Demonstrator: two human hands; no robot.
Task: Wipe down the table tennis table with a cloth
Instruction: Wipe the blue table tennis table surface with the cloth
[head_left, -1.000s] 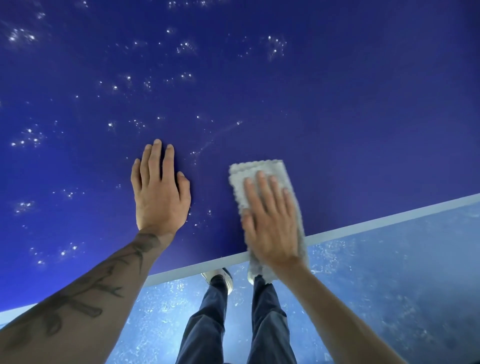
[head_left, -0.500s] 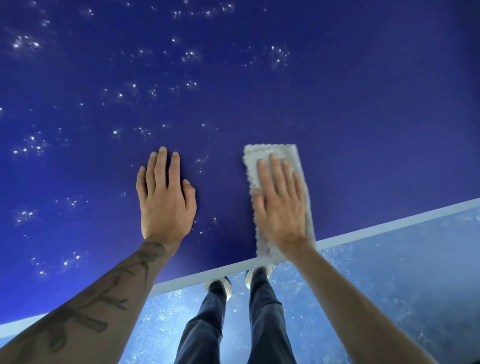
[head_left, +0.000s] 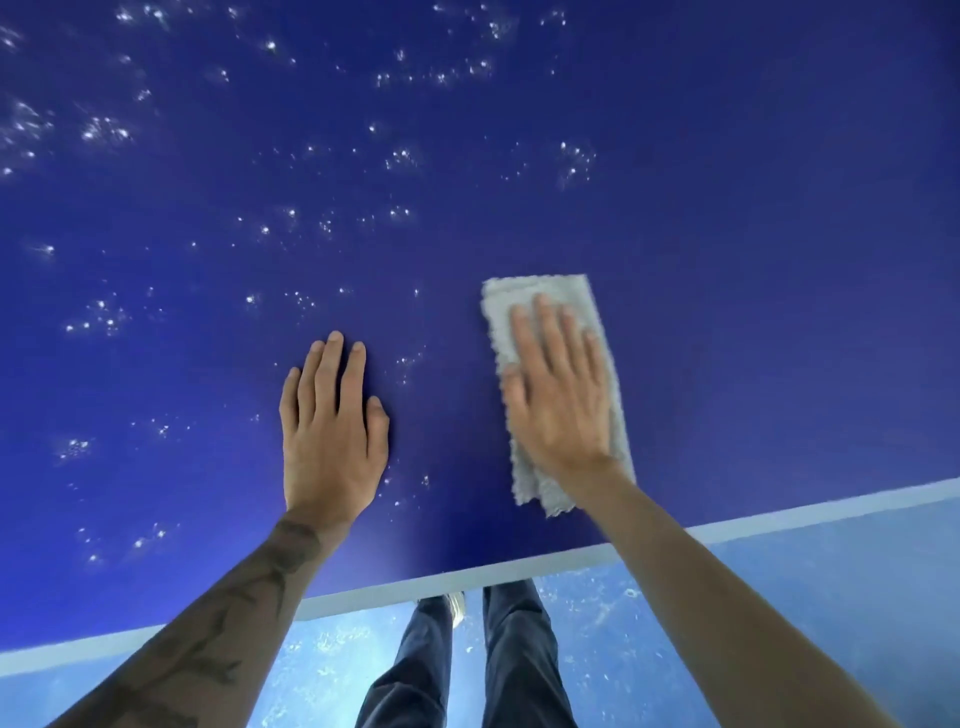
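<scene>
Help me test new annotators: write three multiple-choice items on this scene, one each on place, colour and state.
1. Where is the grey cloth? A) on the floor B) on the table tennis table, under the right hand C) over a forearm
2. Table colour? A) green B) red C) dark blue
3. The left hand is: A) flat on the table B) gripping the cloth C) in a fist
Answers: B, the palm covers it; C, the surface is deep blue; A, fingers lie straight.
</scene>
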